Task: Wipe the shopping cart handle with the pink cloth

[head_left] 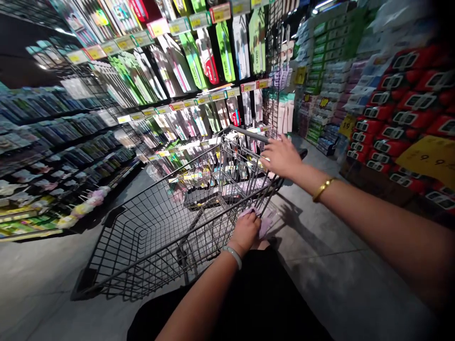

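A black wire shopping cart stands tilted across the view in front of me, and no goods show in its basket. Down beside the cart's near side, my left hand is closed on a crumpled lilac cloth, partly hidden by my fingers. Its exact kind is unclear. Higher up and to the right, my right hand reaches over the handle end of the cart with its fingers stretched and apart. It lies at or just above the dark handle bar; contact is hard to judge.
Beyond the cart rises a rack of hanging toothbrush-like packs with price tags. Shelves of packaged goods line the left. At the right are stacked red packs with a yellow price sign. Grey floor surrounds the cart.
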A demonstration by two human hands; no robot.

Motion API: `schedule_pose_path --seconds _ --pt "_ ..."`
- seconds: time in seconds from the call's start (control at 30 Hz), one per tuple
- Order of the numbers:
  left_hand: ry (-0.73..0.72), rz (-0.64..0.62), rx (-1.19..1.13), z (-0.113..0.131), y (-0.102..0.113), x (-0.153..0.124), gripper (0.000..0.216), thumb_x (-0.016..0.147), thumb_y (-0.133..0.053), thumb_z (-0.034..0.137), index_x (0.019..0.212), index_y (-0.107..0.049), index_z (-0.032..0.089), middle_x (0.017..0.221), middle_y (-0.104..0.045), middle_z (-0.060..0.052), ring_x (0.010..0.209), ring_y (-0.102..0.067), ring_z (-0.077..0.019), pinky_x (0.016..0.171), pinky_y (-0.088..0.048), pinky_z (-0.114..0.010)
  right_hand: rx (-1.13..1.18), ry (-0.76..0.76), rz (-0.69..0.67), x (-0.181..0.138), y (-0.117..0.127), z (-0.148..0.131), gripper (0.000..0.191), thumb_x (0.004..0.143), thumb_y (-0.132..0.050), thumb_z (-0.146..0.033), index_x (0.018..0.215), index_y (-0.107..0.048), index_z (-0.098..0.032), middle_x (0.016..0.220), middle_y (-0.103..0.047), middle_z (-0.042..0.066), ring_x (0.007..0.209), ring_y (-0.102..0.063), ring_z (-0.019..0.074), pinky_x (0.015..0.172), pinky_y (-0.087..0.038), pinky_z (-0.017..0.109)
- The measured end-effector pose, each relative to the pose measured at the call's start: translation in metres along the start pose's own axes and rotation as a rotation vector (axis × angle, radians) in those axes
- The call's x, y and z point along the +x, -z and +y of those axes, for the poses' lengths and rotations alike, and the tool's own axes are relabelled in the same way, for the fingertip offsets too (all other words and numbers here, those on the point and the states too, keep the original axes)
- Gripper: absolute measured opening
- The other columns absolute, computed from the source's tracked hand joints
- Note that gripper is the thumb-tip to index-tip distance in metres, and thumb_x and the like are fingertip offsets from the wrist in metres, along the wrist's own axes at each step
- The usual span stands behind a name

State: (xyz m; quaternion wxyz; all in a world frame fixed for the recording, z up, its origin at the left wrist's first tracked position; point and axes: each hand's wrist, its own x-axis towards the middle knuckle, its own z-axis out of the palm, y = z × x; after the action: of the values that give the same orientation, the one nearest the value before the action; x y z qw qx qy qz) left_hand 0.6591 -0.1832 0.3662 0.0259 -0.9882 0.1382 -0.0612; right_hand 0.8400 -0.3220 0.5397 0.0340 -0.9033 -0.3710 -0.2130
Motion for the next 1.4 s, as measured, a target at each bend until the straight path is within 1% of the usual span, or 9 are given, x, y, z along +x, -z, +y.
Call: schedule_pose_path --seconds 0.1,0.2,0.4,0.6,0.83,0.97,1.07,1.3,1.4 --pt "0.079 -0.024 -0.053 -0.002 -0.008 -0.014 0.019 0.095 -0.05 0.021 0.104 -0.066 0.019 0.102 -0.062 -0.009 0.096 -0.057 -0.0224 0.085 -0.046 -0.034 0.034 0.167 -0.205 -0.015 -0.007 -0.046 0.064 0.1 -0.024 -0.057 0.1 -0.076 -0.019 0.103 -0.073 0.011 0.104 -0.063 0.0257 0.109 -0.028 0.047" --pt "0.163 0.129 -0.101 0.0 0.007 -0.015 0.023 0.095 -0.051 0.024 0.113 -0.065 0.024 0.105 -0.06 -0.009 0.097 -0.056 -0.0229 0.083 -0.046 -0.034 -0.014 0.15 -0.381 -0.023 -0.024 -0.08 0.074 0.1 -0.021 -0.06 0.086 -0.077 -0.014 0.088 -0.074 0.016 0.092 -0.067 0.0278 0.106 -0.027 0.054" --pt "0.296 0.314 -0.008 -0.004 0.021 -0.013 0.029 0.097 -0.047 0.026 0.12 -0.064 0.032 0.099 -0.059 -0.008 0.086 -0.055 -0.0221 0.068 -0.044 -0.031 0.025 0.201 -0.205 -0.022 -0.047 -0.103 0.065 0.102 -0.024 -0.054 0.097 -0.078 -0.018 0.099 -0.074 0.013 0.111 -0.058 0.0272 0.117 -0.008 0.054" --pt "0.336 0.426 -0.046 -0.012 -0.009 -0.051 0.02 0.092 -0.058 0.028 0.109 -0.068 0.025 0.132 -0.053 -0.012 0.105 -0.056 -0.0236 0.077 -0.049 -0.03 0.125 0.092 -0.349 -0.019 -0.049 -0.114 0.072 0.098 -0.018 -0.062 0.102 -0.077 -0.022 0.103 -0.073 0.013 0.102 -0.065 0.0263 0.096 -0.042 0.04" --pt "0.595 0.286 -0.122 -0.021 0.011 -0.071 0.036 0.09 -0.054 0.022 0.123 -0.063 0.033 0.11 -0.057 -0.008 0.091 -0.056 -0.0206 0.068 -0.044 -0.027 0.139 0.042 -0.422 -0.016 -0.044 -0.123 0.068 0.099 -0.019 -0.057 0.104 -0.076 -0.02 0.107 -0.073 0.015 0.102 -0.066 0.0279 0.083 -0.047 0.037" --pt "0.741 0.138 -0.227 -0.022 -0.011 -0.083 0.032 0.082 -0.056 0.016 0.11 -0.067 0.027 0.106 -0.057 -0.008 0.082 -0.058 -0.0195 0.064 -0.042 -0.027 0.205 0.075 -0.515 -0.009 -0.04 -0.13 0.065 0.097 -0.024 -0.06 0.103 -0.075 -0.021 0.107 -0.073 0.014 0.099 -0.067 0.0283 0.082 -0.048 0.037" --pt "0.871 0.178 -0.427 -0.021 -0.028 -0.087 0.024 0.076 -0.057 0.012 0.095 -0.068 0.022 0.104 -0.06 -0.008 0.081 -0.059 -0.0194 0.07 -0.044 -0.029 0.222 0.074 -0.568 -0.005 -0.041 -0.133 0.067 0.096 -0.022 -0.063 0.106 -0.074 -0.021 0.11 -0.072 0.014 0.102 -0.067 0.0292 0.084 -0.049 0.039" --pt "0.959 0.952 -1.635 0.0 -0.011 -0.044 0.031 0.074 -0.072 0.027 0.103 -0.067 0.018 0.1 -0.072 -0.006 0.091 -0.067 -0.0213 0.083 -0.051 -0.033 0.18 0.074 -0.568 -0.006 -0.049 -0.131 0.07 0.096 -0.02 -0.062 0.108 -0.074 -0.02 0.115 -0.07 0.016 0.106 -0.065 0.0309 0.087 -0.048 0.041" --pt "1.086 0.977 -1.946 0.002 -0.019 -0.052 0.033 0.068 -0.077 0.024 0.099 -0.067 0.015 0.093 -0.072 -0.007 0.082 -0.069 -0.02 0.076 -0.053 -0.03 0.17 0.076 -0.549 -0.007 -0.05 -0.131 0.069 0.096 -0.019 -0.061 0.107 -0.074 -0.02 0.114 -0.07 0.016 0.105 -0.065 0.0306 0.086 -0.048 0.041"
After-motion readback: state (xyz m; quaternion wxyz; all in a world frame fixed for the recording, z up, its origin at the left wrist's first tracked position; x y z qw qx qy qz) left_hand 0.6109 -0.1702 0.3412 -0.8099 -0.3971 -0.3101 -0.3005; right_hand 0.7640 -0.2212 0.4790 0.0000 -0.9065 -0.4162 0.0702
